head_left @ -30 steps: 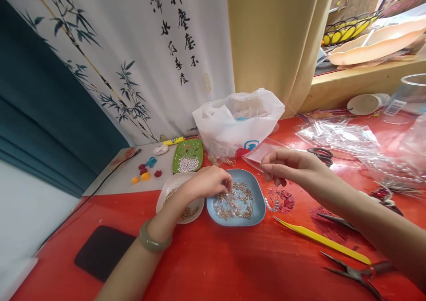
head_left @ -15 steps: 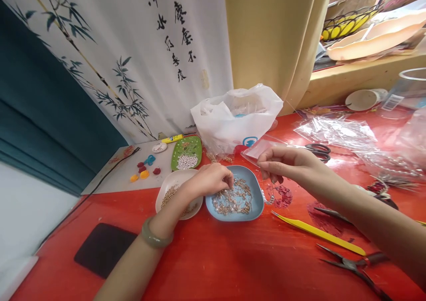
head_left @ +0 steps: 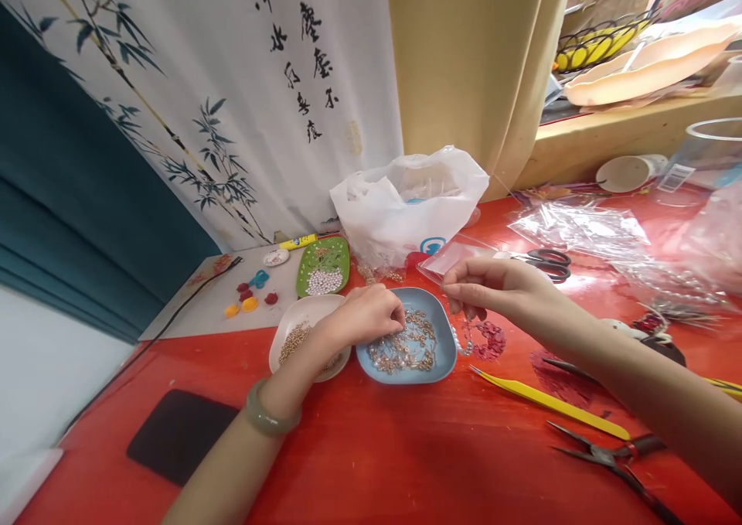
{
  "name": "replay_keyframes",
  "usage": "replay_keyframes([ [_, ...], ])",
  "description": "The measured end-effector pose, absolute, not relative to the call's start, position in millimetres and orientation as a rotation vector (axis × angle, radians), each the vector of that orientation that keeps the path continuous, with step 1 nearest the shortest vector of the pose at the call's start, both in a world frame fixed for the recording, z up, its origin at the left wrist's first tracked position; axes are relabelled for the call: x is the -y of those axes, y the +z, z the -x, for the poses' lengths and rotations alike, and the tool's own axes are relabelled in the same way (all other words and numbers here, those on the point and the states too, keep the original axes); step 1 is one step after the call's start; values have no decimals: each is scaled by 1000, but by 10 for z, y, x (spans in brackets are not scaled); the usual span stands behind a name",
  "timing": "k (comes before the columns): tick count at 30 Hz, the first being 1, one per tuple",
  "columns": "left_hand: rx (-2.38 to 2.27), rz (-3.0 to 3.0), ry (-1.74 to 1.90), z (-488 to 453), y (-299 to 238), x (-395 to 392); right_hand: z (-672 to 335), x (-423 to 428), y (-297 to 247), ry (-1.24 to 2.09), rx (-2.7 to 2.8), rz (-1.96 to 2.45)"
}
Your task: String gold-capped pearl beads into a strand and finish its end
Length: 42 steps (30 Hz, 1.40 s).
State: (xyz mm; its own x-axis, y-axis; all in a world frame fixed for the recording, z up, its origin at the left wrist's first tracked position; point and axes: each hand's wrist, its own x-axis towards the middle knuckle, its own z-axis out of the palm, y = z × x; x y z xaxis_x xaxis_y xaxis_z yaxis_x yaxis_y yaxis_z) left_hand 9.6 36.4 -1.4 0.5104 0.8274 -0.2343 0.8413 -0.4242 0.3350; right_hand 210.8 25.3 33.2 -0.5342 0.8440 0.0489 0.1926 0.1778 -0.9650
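My left hand (head_left: 374,312), a jade-like bangle on its wrist, reaches over the left side of the blue tray (head_left: 406,378). Its thumb and fingers are pinched together; anything between them is too small to make out. Gold and clear beaded pieces (head_left: 414,343) lie tangled in that tray. To its right, my right hand (head_left: 478,287) is raised with thumb and forefinger pressed together. A thin beaded strand (head_left: 464,346) with pale beads runs beneath these fingers and appears held by them. My left forearm partly covers a cream bowl (head_left: 280,325) of small gold beads (head_left: 295,339).
Yellow tweezers (head_left: 550,401), pliers (head_left: 603,455) and black-handled scissors (head_left: 548,264) lie at right. Behind the trays are a green tray (head_left: 342,258) of pearl beads and a white plastic bag (head_left: 406,216). A dark flat pad (head_left: 179,436) lies at left, near a cable (head_left: 168,328).
The whole view has shifted slightly. My left hand stays pinched over the blue tray, and my right hand keeps nearly the same pose beside it.
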Motion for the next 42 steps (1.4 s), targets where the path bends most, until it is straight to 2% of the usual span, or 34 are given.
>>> replay_keyframes([
  [14, -1412, -2578, -68, -138, -7, -300, -2103, -249, 314, 1394, 1860, 968],
  [22, -1154, -2423, 192, -197, -36, -303, -2095, -236, 313, 1371, 1866, 1004],
  [42, -1415, -2506, 38, -305, -38, -215, -2105, -252, 317, 1378, 1876, 972],
])
